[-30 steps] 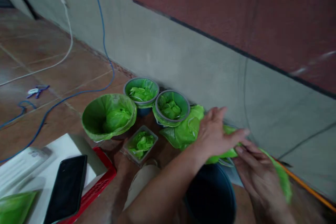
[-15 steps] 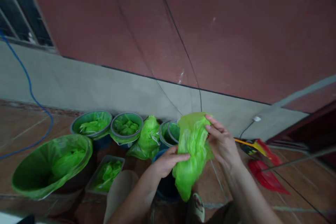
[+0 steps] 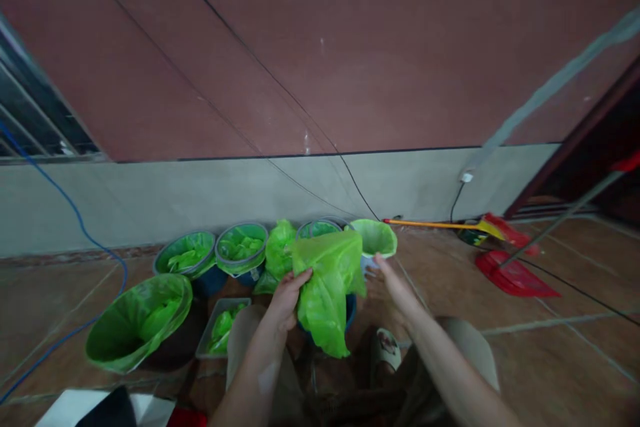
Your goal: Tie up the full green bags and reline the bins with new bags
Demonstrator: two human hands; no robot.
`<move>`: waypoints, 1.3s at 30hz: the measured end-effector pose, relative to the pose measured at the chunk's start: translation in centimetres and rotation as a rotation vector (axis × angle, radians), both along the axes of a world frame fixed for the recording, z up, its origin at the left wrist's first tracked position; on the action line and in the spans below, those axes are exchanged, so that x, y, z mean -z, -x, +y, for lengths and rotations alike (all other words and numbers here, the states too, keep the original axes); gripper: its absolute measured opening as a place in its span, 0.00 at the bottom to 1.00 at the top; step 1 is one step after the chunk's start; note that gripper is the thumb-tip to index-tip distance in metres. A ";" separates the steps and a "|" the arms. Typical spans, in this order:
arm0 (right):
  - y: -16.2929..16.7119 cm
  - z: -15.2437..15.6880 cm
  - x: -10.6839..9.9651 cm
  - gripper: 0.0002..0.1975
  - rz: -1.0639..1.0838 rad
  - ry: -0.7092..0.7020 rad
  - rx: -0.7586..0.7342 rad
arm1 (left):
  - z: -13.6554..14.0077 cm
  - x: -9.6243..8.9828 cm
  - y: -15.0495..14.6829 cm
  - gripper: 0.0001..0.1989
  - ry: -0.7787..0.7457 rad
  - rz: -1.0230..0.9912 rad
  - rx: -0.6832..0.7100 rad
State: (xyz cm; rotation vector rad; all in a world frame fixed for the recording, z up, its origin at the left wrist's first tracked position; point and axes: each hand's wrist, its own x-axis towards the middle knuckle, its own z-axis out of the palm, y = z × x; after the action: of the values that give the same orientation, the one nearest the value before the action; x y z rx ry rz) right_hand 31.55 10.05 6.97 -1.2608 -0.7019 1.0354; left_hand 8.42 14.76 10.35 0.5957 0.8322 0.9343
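My left hand grips a thin, crumpled green plastic bag by its left edge. The bag droops in front of my knees, over a blue bucket that it mostly covers. To the right of the bag and apart from it, my right hand is somewhat blurred, its fingers apart and holding nothing. Just beyond that hand stands a small bin lined with green plastic. Behind the held bag, a bulging green bag rests beside more lined buckets.
Lined buckets stand along the wall at left, near a large lined bin and a clear tub. A blue hose curves at far left. At right lie a red dustpan and a yellow-handled tool.
My right hand has let go of the green bag and moved apart from it. The bag has shifted left in my left hand. The view has tilted, and the lined bin at right now shows.
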 end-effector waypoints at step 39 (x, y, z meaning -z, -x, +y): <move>2.4 -5.7 5.0 0.25 -1.069 -0.126 -0.020 | 2.3 -0.5 4.4 0.07 0.081 -0.108 -0.201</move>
State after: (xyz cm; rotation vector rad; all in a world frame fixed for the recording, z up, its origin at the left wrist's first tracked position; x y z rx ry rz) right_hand 29.13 4.39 1.92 -1.6644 -1.5501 0.2403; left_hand 4.07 17.05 10.83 0.3928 0.8392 1.0997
